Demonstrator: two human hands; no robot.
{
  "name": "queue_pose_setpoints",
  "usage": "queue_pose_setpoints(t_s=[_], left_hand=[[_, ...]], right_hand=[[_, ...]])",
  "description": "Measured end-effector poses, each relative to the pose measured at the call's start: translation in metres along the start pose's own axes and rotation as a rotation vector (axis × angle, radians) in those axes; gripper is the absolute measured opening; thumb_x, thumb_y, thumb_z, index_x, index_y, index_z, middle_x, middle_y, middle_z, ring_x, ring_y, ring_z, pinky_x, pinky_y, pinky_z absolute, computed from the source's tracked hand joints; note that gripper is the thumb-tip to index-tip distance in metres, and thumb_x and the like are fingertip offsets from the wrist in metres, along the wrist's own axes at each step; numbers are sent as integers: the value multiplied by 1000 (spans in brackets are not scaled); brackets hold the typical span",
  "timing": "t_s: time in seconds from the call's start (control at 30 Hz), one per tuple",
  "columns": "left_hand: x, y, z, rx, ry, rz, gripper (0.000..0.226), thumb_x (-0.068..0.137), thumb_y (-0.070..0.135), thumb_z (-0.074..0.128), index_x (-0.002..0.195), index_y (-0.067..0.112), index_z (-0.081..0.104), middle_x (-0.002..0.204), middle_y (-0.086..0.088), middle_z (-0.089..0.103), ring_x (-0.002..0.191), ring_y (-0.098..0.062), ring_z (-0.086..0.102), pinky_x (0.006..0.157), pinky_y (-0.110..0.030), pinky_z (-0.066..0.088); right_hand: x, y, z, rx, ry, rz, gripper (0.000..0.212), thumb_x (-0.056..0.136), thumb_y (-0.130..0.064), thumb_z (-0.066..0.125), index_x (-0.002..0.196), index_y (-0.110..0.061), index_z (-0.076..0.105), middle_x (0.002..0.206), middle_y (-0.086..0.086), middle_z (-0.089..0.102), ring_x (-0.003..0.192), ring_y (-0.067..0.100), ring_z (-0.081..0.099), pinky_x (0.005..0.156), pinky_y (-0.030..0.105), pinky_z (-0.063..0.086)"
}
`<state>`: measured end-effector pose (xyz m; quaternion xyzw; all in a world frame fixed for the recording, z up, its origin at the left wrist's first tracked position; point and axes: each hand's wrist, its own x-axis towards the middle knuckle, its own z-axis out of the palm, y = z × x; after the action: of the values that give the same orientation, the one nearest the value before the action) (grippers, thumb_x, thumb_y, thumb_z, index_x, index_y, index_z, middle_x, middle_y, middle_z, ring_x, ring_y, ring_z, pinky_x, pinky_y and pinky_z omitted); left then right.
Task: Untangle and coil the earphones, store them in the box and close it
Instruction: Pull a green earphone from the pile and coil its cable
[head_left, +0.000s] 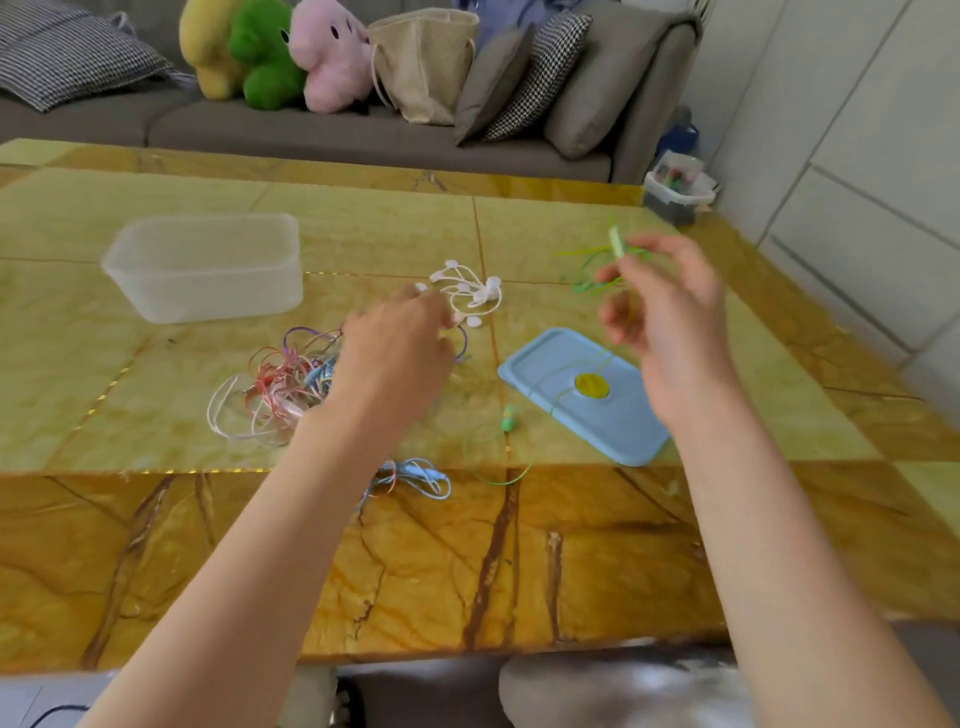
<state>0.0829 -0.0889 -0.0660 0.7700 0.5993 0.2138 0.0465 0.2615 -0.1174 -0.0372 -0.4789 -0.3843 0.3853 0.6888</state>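
Observation:
My right hand (665, 317) is raised above the table and pinches loops of the green earphone cable (597, 270). That cable trails down across the blue lid (587, 395) to a green earbud (508, 420) on the table. My left hand (400, 353) reaches over a tangle of pink, white, purple and blue earphone cables (280, 389); its fingertips are near a white cluster of ties or earbuds (470, 293). Whether it holds anything is hidden. The clear plastic box (208, 267) stands open at the left.
A blue cable loop (421, 478) lies near my left forearm. The marble table (467, 571) ends at a grey sofa (311, 130) with plush toys, cushions and a woven bag. A small bin (675, 192) sits past the table's far right corner.

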Motion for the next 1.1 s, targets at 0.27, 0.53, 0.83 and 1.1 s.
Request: queue_pose_setpoints(t_s=[0.27, 0.53, 0.83, 1.1], left_hand=[[-4, 52, 19, -948, -331, 82, 26, 92, 7, 52, 118, 7, 55, 93, -5, 67, 81, -7, 61, 78, -17, 45], [-1, 48, 12, -1177, -231, -149, 10, 88, 7, 60, 83, 15, 58, 85, -2, 56, 82, -16, 54, 79, -28, 48], [-2, 48, 15, -1200, -222, -189, 15, 88, 4, 59, 79, 16, 56, 59, 8, 63, 46, 0, 52, 54, -15, 42], [-1, 42, 12, -1067, -298, -170, 12, 86, 8, 63, 89, 18, 57, 78, 5, 52, 59, -9, 50, 56, -19, 39]], right_hand=[[-7, -2, -7, -87, -267, 44, 7, 90, -5, 56, 94, -10, 54, 77, 4, 69, 37, 7, 34, 34, 16, 22], [-4, 4, -28, -188, -315, 255, 15, 91, -10, 55, 89, -9, 70, 74, 1, 68, 40, 3, 39, 35, 13, 28], [-4, 13, -21, -324, -256, 303, 12, 88, -12, 61, 78, -11, 68, 66, 2, 63, 48, 9, 57, 46, 16, 47], [0, 18, -14, -150, -105, 397, 21, 90, -12, 57, 70, -8, 62, 49, -2, 60, 54, 12, 58, 54, 21, 40]])
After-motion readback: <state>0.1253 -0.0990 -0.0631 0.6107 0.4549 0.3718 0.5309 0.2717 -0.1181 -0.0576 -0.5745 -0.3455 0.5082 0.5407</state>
